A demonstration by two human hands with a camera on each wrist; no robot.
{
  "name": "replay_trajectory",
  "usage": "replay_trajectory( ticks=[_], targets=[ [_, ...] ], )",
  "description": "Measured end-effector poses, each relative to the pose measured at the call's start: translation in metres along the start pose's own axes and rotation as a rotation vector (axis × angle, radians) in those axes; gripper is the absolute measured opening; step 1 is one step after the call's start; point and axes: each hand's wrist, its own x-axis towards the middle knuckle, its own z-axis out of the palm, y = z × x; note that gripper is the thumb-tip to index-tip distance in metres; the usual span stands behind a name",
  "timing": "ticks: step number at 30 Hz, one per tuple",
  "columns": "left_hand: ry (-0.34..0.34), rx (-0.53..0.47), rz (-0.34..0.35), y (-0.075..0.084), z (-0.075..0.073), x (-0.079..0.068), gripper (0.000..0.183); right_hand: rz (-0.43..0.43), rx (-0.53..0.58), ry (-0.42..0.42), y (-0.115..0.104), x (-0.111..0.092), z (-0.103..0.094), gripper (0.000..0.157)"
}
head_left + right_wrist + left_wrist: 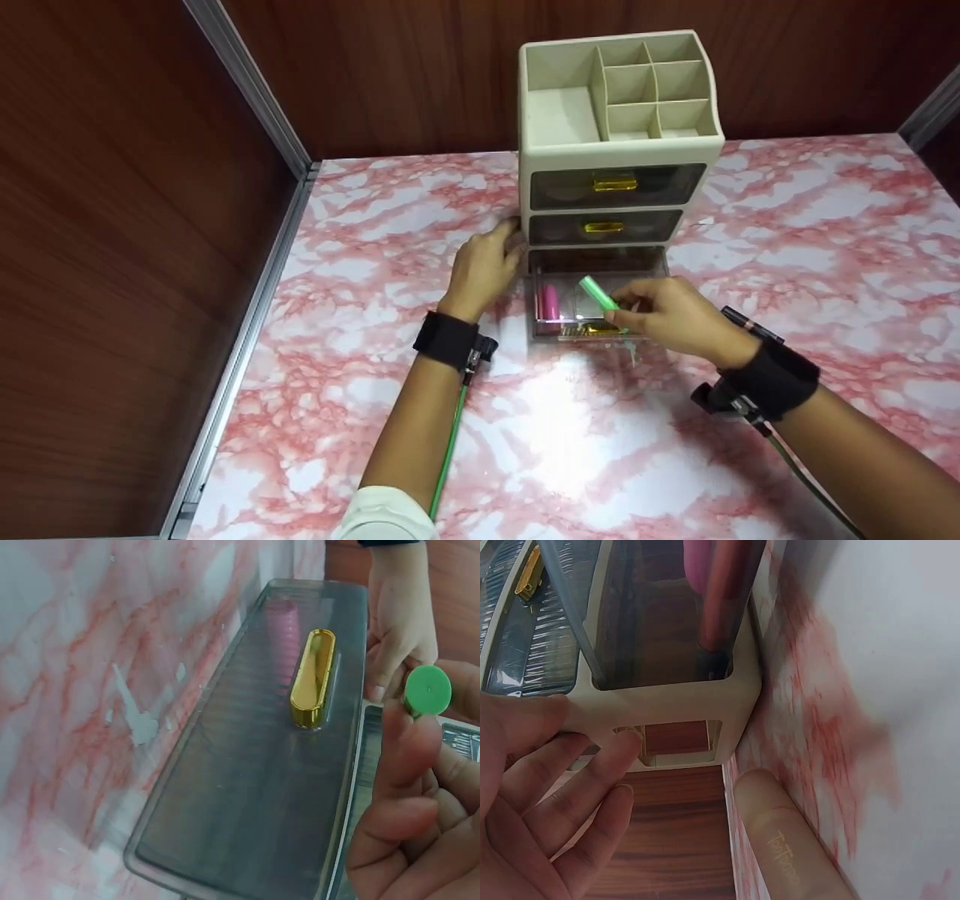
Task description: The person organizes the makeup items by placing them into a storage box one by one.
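My right hand (664, 311) pinches a green tube (598, 292) between thumb and fingers over the pulled-out bottom drawer (536, 322). In the right wrist view the round end of the green tube (429, 690) faces the camera, beside the drawer front with its gold handle (313, 679). A pink tube (551, 302) lies at the drawer's left side. The left wrist view also shows a reddish-brown tube (726, 604) through the drawer wall. My left hand (484, 270) rests against the left side of the cream drawer organizer (622, 142), thumb at its front edge (536, 720).
Two upper drawers (619, 187) are closed, below several top compartments (562, 112). A black tube (752, 324) lies beyond my right wrist. A beige round-ended thing (780, 840) with gold lettering shows in the left wrist view. Brown wooden panels (135, 225) border the marbled table (360, 300).
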Motion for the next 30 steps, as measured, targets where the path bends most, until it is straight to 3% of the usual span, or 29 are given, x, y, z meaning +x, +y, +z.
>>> replay_trajectory(
  ticks=[7,17,30],
  targets=[
    [0.009,0.016,0.003,-0.001,0.001,0.0,0.041,0.034,-0.089,0.037,-0.004,0.017,-0.001,0.02],
    [0.021,0.016,0.007,-0.004,0.002,-0.001,0.039,0.046,-0.22,0.019,-0.01,0.039,0.011,0.019],
    [0.039,0.014,0.031,-0.002,0.002,-0.001,0.038,0.113,-0.264,0.026,-0.008,0.056,0.025,0.024]
  ],
)
